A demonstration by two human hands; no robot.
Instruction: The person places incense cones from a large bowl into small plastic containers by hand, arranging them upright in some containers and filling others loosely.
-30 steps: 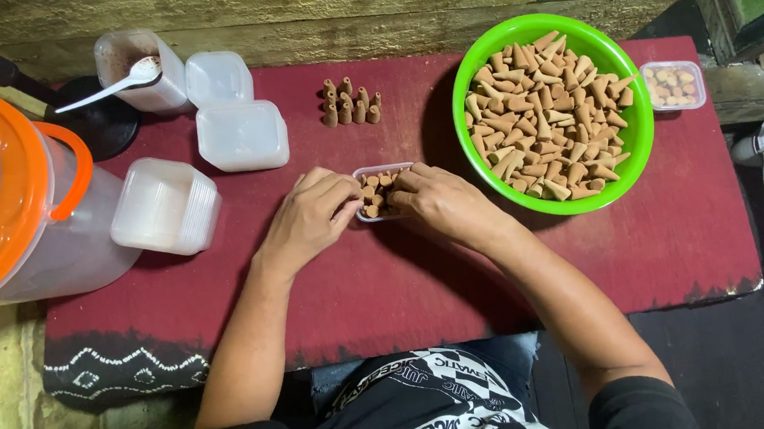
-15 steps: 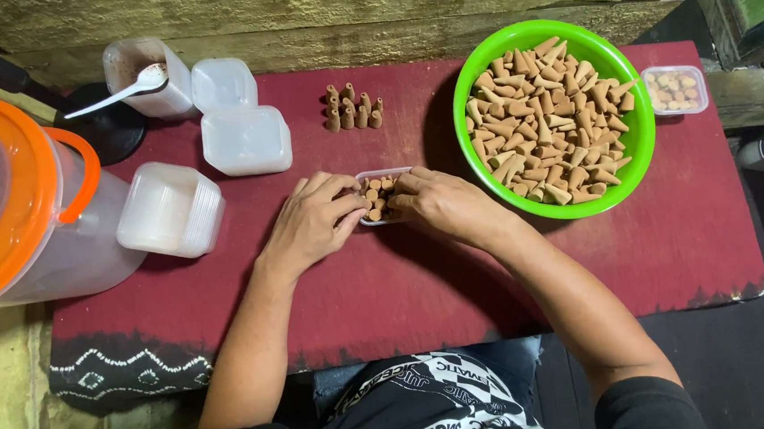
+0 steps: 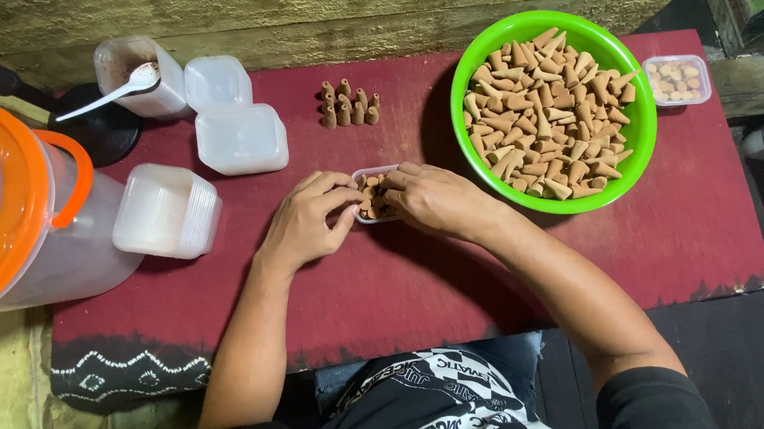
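From my feed, both of my hands meet over a small clear plastic box (image 3: 372,195) partly filled with brown cones on a dark red table cloth (image 3: 423,283): my left hand (image 3: 308,220) pinches its near left edge, while my right hand (image 3: 435,200) covers its right side with fingers curled over the cones. Just right of them sits a green bowl (image 3: 636,125) heaped with tan cones (image 3: 550,113), and beyond it a small filled box (image 3: 677,79). Behind my hands a cluster of upright cones (image 3: 349,103) stands near stacked empty boxes (image 3: 240,137), with an orange-lidded jug (image 3: 14,204) at far left.
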